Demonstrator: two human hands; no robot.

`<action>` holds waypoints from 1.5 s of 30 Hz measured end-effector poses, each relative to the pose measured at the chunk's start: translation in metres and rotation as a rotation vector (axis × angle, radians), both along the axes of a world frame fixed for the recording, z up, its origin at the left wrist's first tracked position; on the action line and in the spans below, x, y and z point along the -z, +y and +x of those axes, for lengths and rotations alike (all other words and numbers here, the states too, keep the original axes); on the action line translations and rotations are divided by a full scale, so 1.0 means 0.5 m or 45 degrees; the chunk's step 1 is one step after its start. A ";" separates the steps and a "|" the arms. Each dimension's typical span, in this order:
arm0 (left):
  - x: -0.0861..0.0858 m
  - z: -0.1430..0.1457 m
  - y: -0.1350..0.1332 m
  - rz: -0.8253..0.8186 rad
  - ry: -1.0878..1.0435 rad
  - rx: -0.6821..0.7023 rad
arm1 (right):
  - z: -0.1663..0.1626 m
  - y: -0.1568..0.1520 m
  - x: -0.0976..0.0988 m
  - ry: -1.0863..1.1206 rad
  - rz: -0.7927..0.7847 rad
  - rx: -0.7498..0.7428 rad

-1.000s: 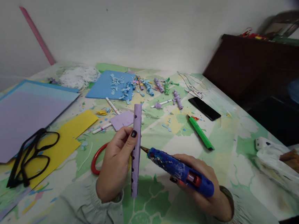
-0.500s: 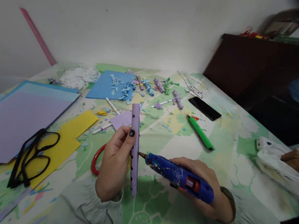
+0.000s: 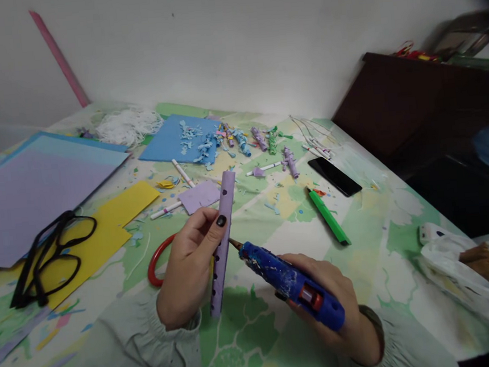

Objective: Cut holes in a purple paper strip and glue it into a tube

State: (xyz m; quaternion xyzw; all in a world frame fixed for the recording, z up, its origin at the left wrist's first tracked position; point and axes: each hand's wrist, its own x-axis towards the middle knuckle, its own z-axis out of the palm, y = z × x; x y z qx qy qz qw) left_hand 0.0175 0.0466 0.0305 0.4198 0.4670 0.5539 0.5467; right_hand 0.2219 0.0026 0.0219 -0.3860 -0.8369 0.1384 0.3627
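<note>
Closest in, the left hand grasps a purple strip, thumb on its front and fingers behind, so it stands nearly upright and leans a little away. The right hand is wrapped around a blue glue gun, and I cannot tell whether a finger is pressing the trigger. The gun's nozzle touches the strip's right edge, just below the left thumb.

That closeness looks like the main risk: hot glue or the tip itself could catch the thumb if either hand wobbles. The strip is held only at its middle, so a push from the nozzle could bend it aside and smear the glue. A drip could also land on the table under both hands.

Just behind the left hand lies a red ring. Left of it are a yellow sheet and a black cutout. Beyond the right hand lie a green marker and, farther on, a phone. To the right hand's right sits a plastic bag.

Past the strip's top lies a purple scrap, then a blue sheet littered with cuttings, and white shreds near the wall.
</note>
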 end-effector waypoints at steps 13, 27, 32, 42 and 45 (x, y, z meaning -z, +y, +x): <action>-0.012 0.002 0.001 0.038 0.240 -0.026 | -0.007 0.005 -0.010 -0.247 0.280 -0.128; -0.010 0.008 0.004 -0.056 0.237 -0.071 | -0.010 0.004 -0.017 -0.277 0.297 -0.163; -0.005 0.007 0.007 -0.060 0.230 -0.059 | -0.008 0.006 -0.017 -0.221 0.236 -0.197; 0.000 -0.001 0.006 0.022 0.364 -0.072 | -0.005 -0.006 -0.008 -0.053 0.004 -0.076; 0.000 0.001 0.006 0.029 0.379 -0.071 | -0.002 -0.008 -0.005 -0.019 -0.050 -0.075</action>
